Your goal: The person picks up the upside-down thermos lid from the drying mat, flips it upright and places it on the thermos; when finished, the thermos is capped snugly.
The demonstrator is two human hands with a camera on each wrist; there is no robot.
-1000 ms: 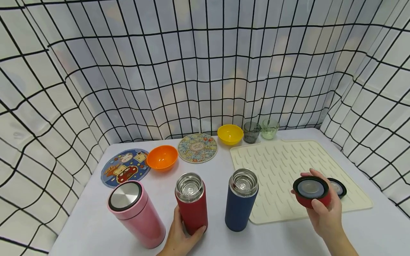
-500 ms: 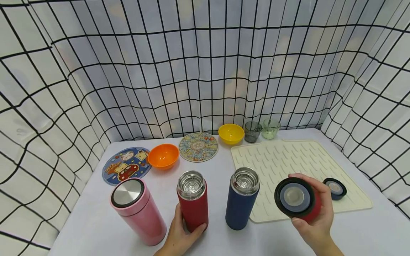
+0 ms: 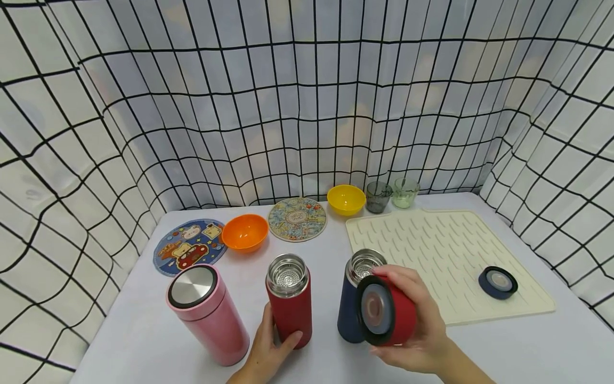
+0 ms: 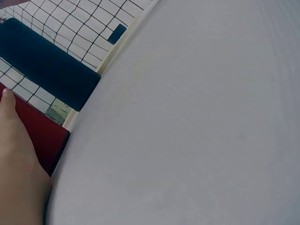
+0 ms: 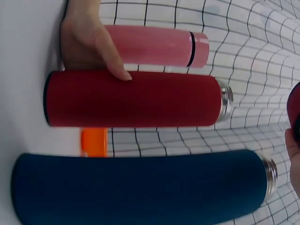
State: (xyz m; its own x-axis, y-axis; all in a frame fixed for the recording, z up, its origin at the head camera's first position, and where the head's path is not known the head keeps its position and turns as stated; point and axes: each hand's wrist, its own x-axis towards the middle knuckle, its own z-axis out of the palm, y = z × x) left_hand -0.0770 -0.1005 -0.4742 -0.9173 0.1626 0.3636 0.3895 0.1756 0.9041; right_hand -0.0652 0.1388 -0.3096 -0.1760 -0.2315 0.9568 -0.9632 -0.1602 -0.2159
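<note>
Red flask lid [image 3: 402, 314] is in the right hand [image 3: 424, 333], at the near side of the blue vacuum flask [image 3: 347, 304]; its black rim and greyish seal face left, and the fingers are curled round its red wall, though some are hidden behind it; lid and hand cover the blue flask's right side and part of its steel mouth; the right wrist view cuts both off at its edge.

The left hand [image 3: 264, 349] grips the red vacuum flask [image 3: 293, 314] low down, its thumb across the near side; the other fingertips are out of sight behind the flask, whose top is cropped in the left wrist view; the pink vacuum flask [image 3: 218, 328], lid on, stands to the left; far right, the dark blue lid [image 3: 489, 289] lies seal up on the cream ribbed mat [image 3: 408, 240].
</note>
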